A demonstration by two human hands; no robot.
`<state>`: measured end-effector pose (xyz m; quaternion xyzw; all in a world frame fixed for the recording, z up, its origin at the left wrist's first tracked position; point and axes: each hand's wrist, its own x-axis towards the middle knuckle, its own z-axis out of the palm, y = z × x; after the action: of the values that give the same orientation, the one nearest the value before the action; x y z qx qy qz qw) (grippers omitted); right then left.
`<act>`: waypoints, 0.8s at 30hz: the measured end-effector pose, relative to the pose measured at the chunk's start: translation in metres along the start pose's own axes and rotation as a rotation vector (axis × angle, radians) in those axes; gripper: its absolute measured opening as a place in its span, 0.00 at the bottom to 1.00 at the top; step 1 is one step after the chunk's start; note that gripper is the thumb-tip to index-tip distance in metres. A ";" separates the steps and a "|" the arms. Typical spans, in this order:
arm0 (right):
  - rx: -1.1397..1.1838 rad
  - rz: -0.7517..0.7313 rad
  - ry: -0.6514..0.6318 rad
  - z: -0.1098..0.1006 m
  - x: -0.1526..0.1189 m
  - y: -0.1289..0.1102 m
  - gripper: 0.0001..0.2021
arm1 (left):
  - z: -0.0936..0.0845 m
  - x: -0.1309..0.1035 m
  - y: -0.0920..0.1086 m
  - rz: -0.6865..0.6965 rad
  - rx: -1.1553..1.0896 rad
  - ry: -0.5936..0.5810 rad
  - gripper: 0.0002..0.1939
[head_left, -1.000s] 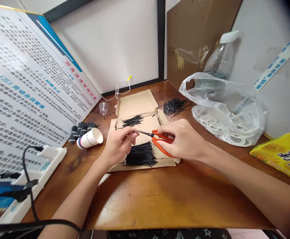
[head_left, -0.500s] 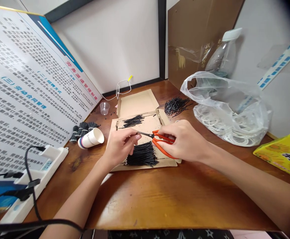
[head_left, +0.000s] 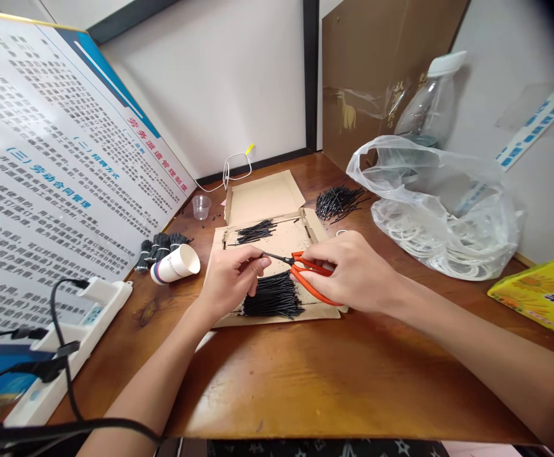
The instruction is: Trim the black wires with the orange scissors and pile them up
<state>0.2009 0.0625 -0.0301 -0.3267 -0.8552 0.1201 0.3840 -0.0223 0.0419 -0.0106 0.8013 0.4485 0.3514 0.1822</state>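
Observation:
My right hand (head_left: 360, 270) is closed around the handles of orange-handled scissors (head_left: 305, 285), the dark blades pointing left. At their tips, my left hand (head_left: 229, 279) pinches what looks like a thin black wire between thumb and forefinger; the fingers mostly hide it, and it blends with the blades. Below both hands, a dense row of short black wires (head_left: 274, 298) lies on an opened cardboard box (head_left: 264, 197). A smaller bunch of black wires (head_left: 256, 231) rests farther back on the same cardboard.
A loose pile of black pieces (head_left: 336, 203) lies right of the box. Tied black bundles (head_left: 162, 244), a tipped paper cup (head_left: 174, 265) and a clear cup (head_left: 201, 207) are at left, near a power strip (head_left: 74, 352). A plastic bag (head_left: 441, 235) of white loops stands at right.
The view has shifted very slightly. Both hands and the scissors keep nearly the same place and pose.

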 end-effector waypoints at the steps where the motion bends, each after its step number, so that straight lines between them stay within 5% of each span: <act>1: -0.005 -0.012 0.007 0.000 0.000 0.001 0.18 | 0.000 0.000 0.000 0.001 0.000 0.001 0.13; 7: -0.029 -0.029 0.080 0.000 0.001 0.003 0.18 | 0.000 0.001 -0.001 0.010 -0.061 0.011 0.09; 24: -0.056 -0.029 0.019 -0.003 0.000 0.003 0.18 | -0.002 0.002 -0.003 0.118 0.107 -0.024 0.15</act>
<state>0.2046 0.0649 -0.0301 -0.3263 -0.8592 0.0874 0.3843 -0.0247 0.0447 -0.0101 0.8392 0.4165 0.3273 0.1233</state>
